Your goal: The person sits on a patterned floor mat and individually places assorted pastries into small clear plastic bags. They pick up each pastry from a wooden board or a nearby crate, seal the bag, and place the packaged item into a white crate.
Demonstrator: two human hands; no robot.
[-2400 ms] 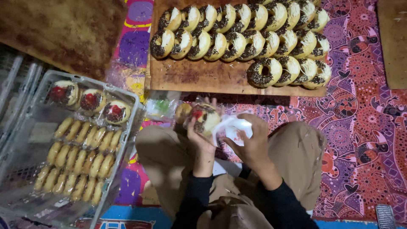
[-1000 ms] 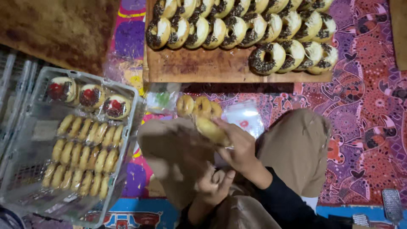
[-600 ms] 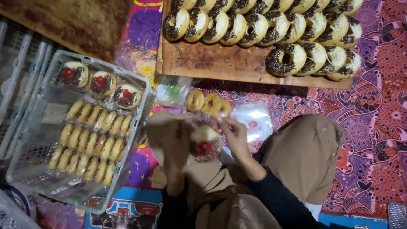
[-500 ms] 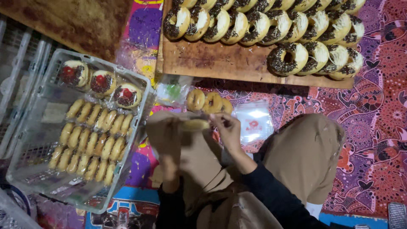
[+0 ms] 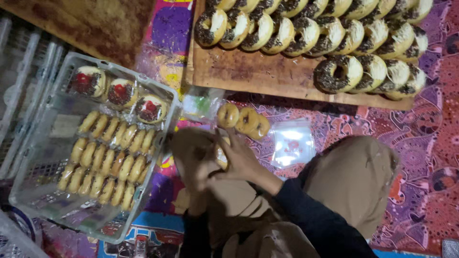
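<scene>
A pale, round doughnut [image 5: 221, 155] sits pinched between the two hands just above the person's lap, only a sliver of its golden side showing; whether it carries a topping cannot be told here. The right hand [image 5: 241, 160] curls over it from the right with fingers spread and pointing toward the board, its dark sleeve running back to the lower right. The left hand [image 5: 193, 153] presses in from the left, blurred, so the two hands are together and closed on the doughnut. Just beyond them, three plain doughnuts [image 5: 244, 119] lie in a row on the patterned mat [image 5: 430, 157], beside a clear plastic bag [image 5: 290, 143]. Along the near edge of the wooden board [image 5: 248, 76] stand rows of chocolate-sprinkled doughnuts [image 5: 334, 33]. The plastic crate [image 5: 33, 157] at the left holds packed rows of doughnuts. Half a second ago the right hand was raised nearer the three plain doughnuts; it has since dropped onto the left.
</scene>
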